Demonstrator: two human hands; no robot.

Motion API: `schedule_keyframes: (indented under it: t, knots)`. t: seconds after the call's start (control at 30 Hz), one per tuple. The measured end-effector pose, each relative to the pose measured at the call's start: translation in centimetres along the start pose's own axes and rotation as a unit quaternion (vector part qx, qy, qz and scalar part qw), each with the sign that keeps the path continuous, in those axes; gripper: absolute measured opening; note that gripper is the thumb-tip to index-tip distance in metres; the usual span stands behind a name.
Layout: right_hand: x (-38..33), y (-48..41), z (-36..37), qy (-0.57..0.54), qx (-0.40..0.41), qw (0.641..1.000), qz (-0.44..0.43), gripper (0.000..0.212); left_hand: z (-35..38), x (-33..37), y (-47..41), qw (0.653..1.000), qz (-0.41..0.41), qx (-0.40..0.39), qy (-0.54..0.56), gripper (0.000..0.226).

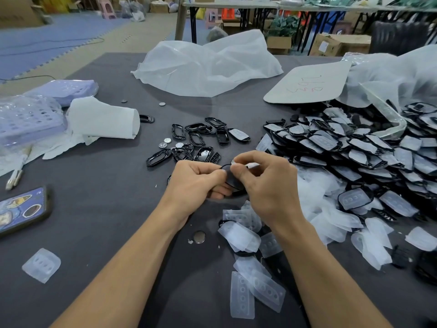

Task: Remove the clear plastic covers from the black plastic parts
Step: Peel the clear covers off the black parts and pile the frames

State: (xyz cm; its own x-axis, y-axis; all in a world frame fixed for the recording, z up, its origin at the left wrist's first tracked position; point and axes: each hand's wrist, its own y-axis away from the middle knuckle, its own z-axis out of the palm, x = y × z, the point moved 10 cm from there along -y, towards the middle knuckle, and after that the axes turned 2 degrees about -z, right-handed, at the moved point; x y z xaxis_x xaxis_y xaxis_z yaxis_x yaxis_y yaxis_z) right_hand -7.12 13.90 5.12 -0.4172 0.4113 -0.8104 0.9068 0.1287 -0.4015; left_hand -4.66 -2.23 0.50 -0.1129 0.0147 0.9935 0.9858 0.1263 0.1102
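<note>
Head view: our left hand (196, 178) grips one black part (230, 179) mid-desk, and our right hand (264, 183) pinches its clear cover (251, 165). A small cluster of stripped parts (196, 143) lies just beyond. Loose covers (246, 235) lie toward the near edge. The big covered pile (354, 147) sits by the right edge, so we judge most work remains.

The left hand (196, 183) holds a small black oval plastic part (229, 177). The fingers (246, 158) of the right hand (269, 188) pinch its thin clear plastic cover (251, 165). Just past the fingers lie bare black plastic frames (196, 140). On the near side of the fingers, loose clear covers (243, 233) lie on the dark grey tabletop (106, 209).
</note>
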Motion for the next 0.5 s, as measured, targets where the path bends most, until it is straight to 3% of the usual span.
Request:
schedule_keyframes:
  t: [0.17,0.5]
  knots:
    - [1.5,0.0,0.8,-0.1,-0.047,0.99,0.092,0.019,-0.7,0.2,0.0,0.998,-0.001,0.027,0.063,0.021]
    - [2.0,0.0,1.1,-0.166,-0.047,0.978,0.114,0.024,0.0,0.0,0.0,0.999,-0.005,-0.024,0.039,0.03]
